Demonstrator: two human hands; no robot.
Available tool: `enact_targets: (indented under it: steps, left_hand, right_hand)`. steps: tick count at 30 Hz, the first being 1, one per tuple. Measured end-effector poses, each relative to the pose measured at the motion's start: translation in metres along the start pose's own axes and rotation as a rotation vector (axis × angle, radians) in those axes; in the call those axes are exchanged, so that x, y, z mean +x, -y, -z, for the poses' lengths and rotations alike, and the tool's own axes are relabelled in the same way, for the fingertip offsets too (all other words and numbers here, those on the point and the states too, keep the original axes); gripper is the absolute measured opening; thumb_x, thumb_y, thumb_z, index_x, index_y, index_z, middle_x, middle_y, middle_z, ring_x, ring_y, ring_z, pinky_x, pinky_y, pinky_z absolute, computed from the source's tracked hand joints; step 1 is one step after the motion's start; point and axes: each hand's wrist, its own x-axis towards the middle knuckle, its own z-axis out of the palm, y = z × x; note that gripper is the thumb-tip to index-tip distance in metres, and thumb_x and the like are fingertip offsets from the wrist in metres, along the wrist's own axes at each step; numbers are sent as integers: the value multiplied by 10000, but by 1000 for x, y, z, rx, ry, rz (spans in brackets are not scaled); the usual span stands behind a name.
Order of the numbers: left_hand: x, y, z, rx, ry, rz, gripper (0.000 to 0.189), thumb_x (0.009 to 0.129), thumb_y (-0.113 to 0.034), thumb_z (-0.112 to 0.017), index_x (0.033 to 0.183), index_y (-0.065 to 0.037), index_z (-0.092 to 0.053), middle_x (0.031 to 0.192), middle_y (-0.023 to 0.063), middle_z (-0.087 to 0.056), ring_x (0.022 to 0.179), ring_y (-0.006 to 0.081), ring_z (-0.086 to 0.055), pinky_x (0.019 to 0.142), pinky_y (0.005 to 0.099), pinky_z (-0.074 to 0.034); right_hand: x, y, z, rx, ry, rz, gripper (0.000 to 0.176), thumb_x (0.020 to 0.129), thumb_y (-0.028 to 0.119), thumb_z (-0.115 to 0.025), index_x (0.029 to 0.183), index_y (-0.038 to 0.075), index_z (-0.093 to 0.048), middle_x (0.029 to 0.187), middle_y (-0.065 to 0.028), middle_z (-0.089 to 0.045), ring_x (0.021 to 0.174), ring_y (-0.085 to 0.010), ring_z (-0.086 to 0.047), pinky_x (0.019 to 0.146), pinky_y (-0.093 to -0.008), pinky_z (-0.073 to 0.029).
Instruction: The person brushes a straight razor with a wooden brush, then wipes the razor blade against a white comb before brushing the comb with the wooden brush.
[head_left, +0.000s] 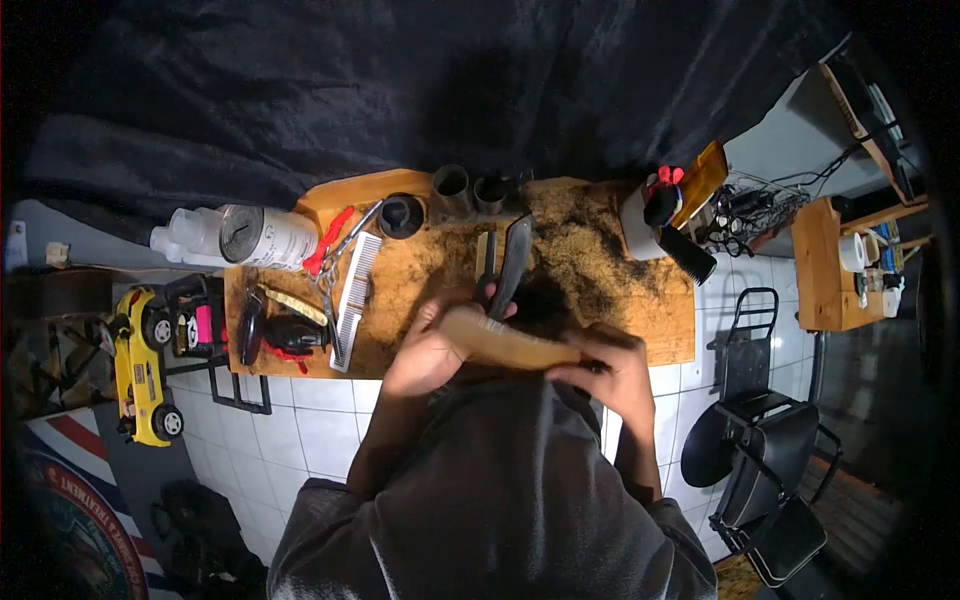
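My left hand (pixel 425 350) is closed around the lower end of a black straight razor (pixel 513 262), which points away from me over the table. A narrow pale-edged part (pixel 485 258) stands beside the black handle. My right hand (pixel 612 368) grips the right end of a long, tan, curved brush-like thing (pixel 505 343), smeared by motion. Its left end overlaps my left palm in this view. Below both hands is my dark apron or cape (pixel 500 480).
The wooden table (pixel 590 240) is strewn with dark hair clippings. On the left lie a white comb (pixel 355 300), scissors (pixel 328 280), black clippers (pixel 295 333) and a spray can (pixel 270 238). A white holder (pixel 640 225) with combs stands right; a black chair (pixel 775 460) is beyond.
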Motion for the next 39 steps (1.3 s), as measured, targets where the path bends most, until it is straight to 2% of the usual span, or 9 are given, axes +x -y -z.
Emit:
enact_targets:
  steps: [3,6,11,12,16,24,28,34,39]
  left_hand:
    - [-4,-8,3,-7,55,129,231,926,-54,-547,1154,-27,-575,1174,119,-597,1143,254,-564,923,365,-500]
    - [-5,-3,5,22,111,142,284,945,-81,-522,1223,-23,-534,1187,131,-592,1141,257,-564,934,360,-491]
    - [1,-4,0,-249,112,155,337,932,-98,-535,1256,-11,-508,1242,137,-559,1142,264,-557,942,374,-489]
    - [2,-3,0,-342,132,142,346,926,-99,-542,1258,-9,-506,1253,136,-551,1142,265,-555,941,376,-490]
    - [-5,3,14,36,-37,117,310,924,-87,-546,1219,7,-523,1259,152,-539,1123,242,-561,884,341,-500]
    - [-2,-7,-2,39,146,165,266,948,-102,-534,1203,-26,-549,1211,117,-579,1130,222,-568,835,324,-511]
    - [0,-8,-8,151,20,173,272,949,-76,-518,1214,-20,-535,1234,110,-569,1133,233,-569,842,331,-511]
    - [-5,-2,-1,35,35,113,297,927,-27,-507,1222,-3,-523,1272,122,-546,1118,244,-574,858,349,-509]
    - [-2,-9,-2,214,8,152,269,941,-78,-526,1198,-3,-558,1241,107,-571,1106,226,-578,848,334,-505]
  right_hand:
    - [3,1,3,-75,-143,-146,412,627,216,-847,919,-30,-694,713,-152,-622,638,-267,-617,600,-336,-484]
    - [12,6,0,-112,-438,-223,415,609,182,-851,915,-45,-688,681,-139,-597,612,-247,-591,581,-325,-472]
    - [2,1,13,19,-60,64,459,567,207,-872,926,-22,-700,705,-132,-619,635,-255,-619,581,-317,-478]
    - [-2,3,11,23,45,-6,464,556,216,-874,920,-15,-702,725,-140,-630,655,-271,-633,597,-318,-487]
    - [-2,-2,5,-19,-26,5,442,575,225,-863,911,-12,-703,721,-139,-619,647,-263,-622,590,-319,-482]
    - [4,-10,-1,-231,-367,-70,435,623,184,-847,947,-48,-672,675,-114,-547,578,-204,-535,529,-295,-437]
    - [0,-1,-5,-84,-399,-226,459,615,172,-854,965,-60,-669,713,-118,-585,608,-210,-560,586,-297,-458]
    - [-9,-7,3,134,23,66,411,578,125,-851,896,-59,-668,714,-131,-603,611,-197,-580,582,-294,-453]
    - [1,-6,4,-120,-172,-162,371,645,178,-832,940,-6,-703,783,-138,-651,653,-253,-607,639,-344,-492]
